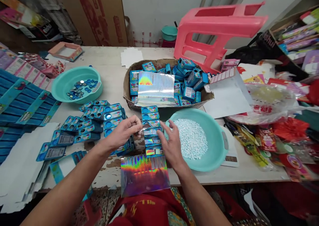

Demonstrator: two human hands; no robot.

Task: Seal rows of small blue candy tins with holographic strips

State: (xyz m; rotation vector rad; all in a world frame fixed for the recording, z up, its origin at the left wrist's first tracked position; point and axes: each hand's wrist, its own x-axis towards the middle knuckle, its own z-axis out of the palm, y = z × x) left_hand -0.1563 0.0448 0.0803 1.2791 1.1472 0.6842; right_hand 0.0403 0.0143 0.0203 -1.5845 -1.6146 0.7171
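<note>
A row of small blue candy boxes runs up the table in front of me, and shiny rainbow stickers lie across the tops of the nearest ones. My left hand is at the row's left side, thumb and fingers pinched on a small shiny sticker that reaches over one box. On the other side my right hand has its fingers apart, the tips touching the boxes' right edges. Close to my body lies a holographic sticker sheet, with pale gaps at its upper right.
To the right stands a turquoise basin of small pale candies. Another basin at left holds round blue pieces. A cardboard box full of blue boxes stands behind, a shiny sheet on top. More blue boxes stand left.
</note>
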